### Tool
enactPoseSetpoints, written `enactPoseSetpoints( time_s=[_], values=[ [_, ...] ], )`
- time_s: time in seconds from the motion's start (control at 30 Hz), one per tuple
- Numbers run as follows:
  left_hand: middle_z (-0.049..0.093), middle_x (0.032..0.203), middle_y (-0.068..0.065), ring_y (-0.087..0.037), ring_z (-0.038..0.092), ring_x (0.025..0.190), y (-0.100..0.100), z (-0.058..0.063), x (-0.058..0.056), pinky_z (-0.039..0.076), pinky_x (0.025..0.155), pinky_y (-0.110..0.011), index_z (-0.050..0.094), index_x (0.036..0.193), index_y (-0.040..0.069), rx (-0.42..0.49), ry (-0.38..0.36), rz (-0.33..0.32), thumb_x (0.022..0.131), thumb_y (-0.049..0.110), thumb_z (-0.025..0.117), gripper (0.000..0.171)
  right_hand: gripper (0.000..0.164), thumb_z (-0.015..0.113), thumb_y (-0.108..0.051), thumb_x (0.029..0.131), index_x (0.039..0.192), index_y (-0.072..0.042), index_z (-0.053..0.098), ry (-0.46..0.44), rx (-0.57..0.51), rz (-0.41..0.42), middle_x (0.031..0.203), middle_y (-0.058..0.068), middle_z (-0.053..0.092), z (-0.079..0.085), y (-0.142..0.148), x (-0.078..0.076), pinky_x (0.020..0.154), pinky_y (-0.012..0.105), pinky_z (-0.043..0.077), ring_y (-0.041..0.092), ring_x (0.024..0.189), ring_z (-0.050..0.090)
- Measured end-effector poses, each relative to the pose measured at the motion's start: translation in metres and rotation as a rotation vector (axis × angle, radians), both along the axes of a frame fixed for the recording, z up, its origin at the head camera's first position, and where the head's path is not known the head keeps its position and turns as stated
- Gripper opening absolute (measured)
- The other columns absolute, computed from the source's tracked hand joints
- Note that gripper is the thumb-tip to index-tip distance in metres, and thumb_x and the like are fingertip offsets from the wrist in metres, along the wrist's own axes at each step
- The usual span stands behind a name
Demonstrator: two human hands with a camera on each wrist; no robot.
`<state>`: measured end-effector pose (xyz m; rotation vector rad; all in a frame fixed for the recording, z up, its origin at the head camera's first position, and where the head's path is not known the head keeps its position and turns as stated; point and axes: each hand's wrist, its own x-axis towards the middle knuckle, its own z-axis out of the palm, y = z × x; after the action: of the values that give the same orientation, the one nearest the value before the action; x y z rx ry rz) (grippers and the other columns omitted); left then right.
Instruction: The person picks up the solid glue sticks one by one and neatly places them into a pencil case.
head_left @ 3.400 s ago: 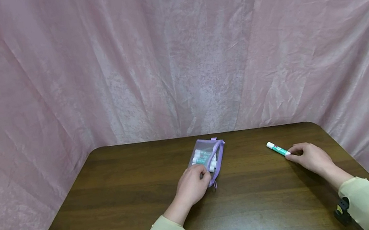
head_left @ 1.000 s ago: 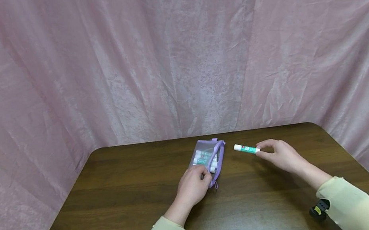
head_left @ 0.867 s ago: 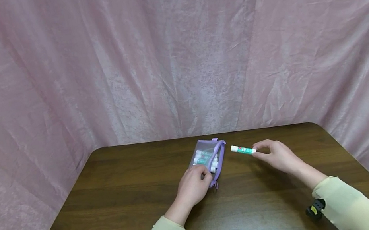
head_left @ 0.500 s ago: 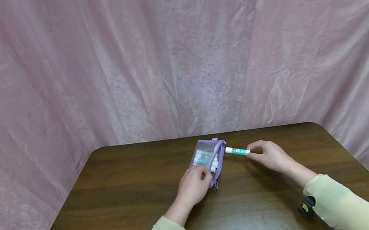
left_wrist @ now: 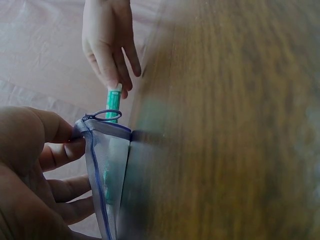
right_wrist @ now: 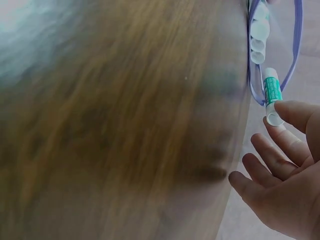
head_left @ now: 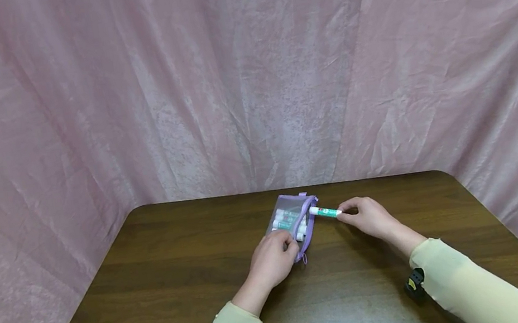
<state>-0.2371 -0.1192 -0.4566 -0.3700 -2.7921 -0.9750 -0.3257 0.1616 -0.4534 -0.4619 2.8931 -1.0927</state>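
Observation:
A see-through mesh pouch (head_left: 287, 205) with purple zipper edging lies on the table, its mouth facing right. Several white-and-green glue sticks (right_wrist: 259, 30) lie side by side inside it. My left hand (head_left: 271, 255) pinches the pouch's zipper edge between thumb and forefinger, as the left wrist view shows. Between thumb and forefinger, my right hand (head_left: 368, 216) holds another glue stick (head_left: 326, 212) by its white end. The far tip of that stick is at the open mouth of the pouch; the right wrist view shows the purple edges gaping on both sides of it.
The brown wooden table (head_left: 167, 289) has rounded far corners. Pink velvety curtain (head_left: 235, 75) hangs behind it and along both sides. A purple zipper pull loop (left_wrist: 106, 115) sticks out at the pouch's near corner.
My right hand has lifted the glue stick from the table's right side and carried it left to the pouch mouth. My left hand has kept its hold on the pouch.

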Motion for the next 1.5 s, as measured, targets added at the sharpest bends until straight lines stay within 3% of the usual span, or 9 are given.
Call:
enactPoseSetpoints(
  time_s=[0.3, 0.5, 1.23, 1.5],
  values=[
    [0.063, 0.089, 0.004, -0.017, 0.056, 0.082, 0.0, 0.002, 0.001, 0.048, 0.075, -0.037, 0.061, 0.076, 0.02, 0.004, 0.01, -0.004, 0.1, 0.013, 0.066, 0.025, 0.016, 0.078, -0.023, 0.102, 0.11, -0.01, 0.082, 0.002, -0.004, -0.008, 0.122, 0.011, 0.077, -0.004, -0.009, -0.009, 0.1, 0.051, 0.049, 0.031, 0.114, 0.066],
    [0.062, 0.089, 0.004, -0.017, 0.055, 0.082, 0.0, 0.001, 0.001, 0.048, 0.075, -0.037, 0.061, 0.077, 0.02, 0.004, 0.01, -0.003, 0.1, 0.013, 0.066, 0.025, 0.021, 0.077, -0.025, 0.103, 0.114, -0.008, 0.082, -0.013, 0.007, -0.014, 0.128, 0.016, 0.075, -0.004, -0.017, -0.013, 0.106, 0.057, 0.049, 0.037, 0.123, 0.065],
    [0.063, 0.09, 0.004, -0.017, 0.055, 0.081, -0.003, 0.001, 0.003, 0.048, 0.074, -0.037, 0.061, 0.077, 0.02, -0.005, -0.009, 0.005, 0.101, 0.013, 0.066, 0.025, 0.017, 0.076, -0.022, 0.103, 0.11, -0.008, 0.083, 0.013, -0.007, 0.008, 0.129, 0.017, 0.074, -0.012, -0.048, -0.021, 0.109, 0.057, 0.048, 0.038, 0.127, 0.065],
    [0.064, 0.092, 0.003, -0.017, 0.056, 0.083, -0.003, 0.002, 0.002, 0.048, 0.076, -0.036, 0.063, 0.078, 0.02, -0.005, -0.01, -0.002, 0.101, 0.014, 0.067, 0.024, 0.023, 0.076, -0.02, 0.103, 0.115, -0.002, 0.081, 0.014, -0.026, -0.003, 0.134, 0.023, 0.071, -0.012, -0.062, -0.022, 0.113, 0.058, 0.046, 0.044, 0.132, 0.062]
  ],
)
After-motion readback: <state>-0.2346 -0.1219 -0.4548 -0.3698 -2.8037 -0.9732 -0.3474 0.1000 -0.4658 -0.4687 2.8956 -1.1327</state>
